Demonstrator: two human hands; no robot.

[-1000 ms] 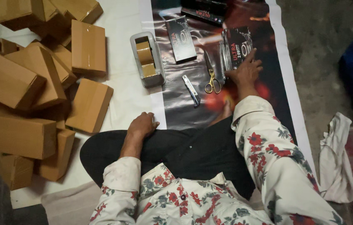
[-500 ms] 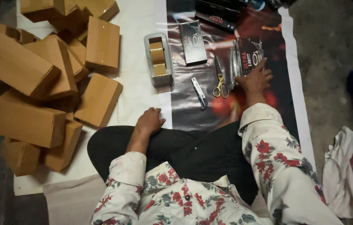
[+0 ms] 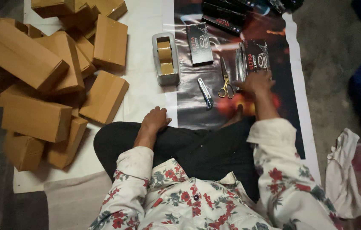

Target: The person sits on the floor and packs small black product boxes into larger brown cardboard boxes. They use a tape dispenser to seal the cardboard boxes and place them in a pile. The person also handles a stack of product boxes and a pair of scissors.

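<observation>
My left hand (image 3: 156, 119) rests on my black-trousered knee with its fingers curled and nothing in it. My right hand (image 3: 255, 81) reaches forward over the dark printed sheet (image 3: 274, 25) and grips the near edge of a stack of dark flat boxes (image 3: 253, 57). Yellow-handled scissors (image 3: 225, 84) lie just left of that hand. A small blue-and-silver cutter (image 3: 205, 92) lies further left. Another dark box (image 3: 199, 37) lies beyond them.
A grey tape dispenser (image 3: 165, 59) with brown tape rolls stands on the white sheet (image 3: 144, 25). Several brown cardboard boxes (image 3: 40, 85) are piled at the left. More dark boxes (image 3: 223, 15) lie at the far edge. A crumpled white cloth (image 3: 344, 174) lies on the floor at the right.
Both hands stay where they were, left on the knee and right at the dark boxes. Only the view has drifted a little.
</observation>
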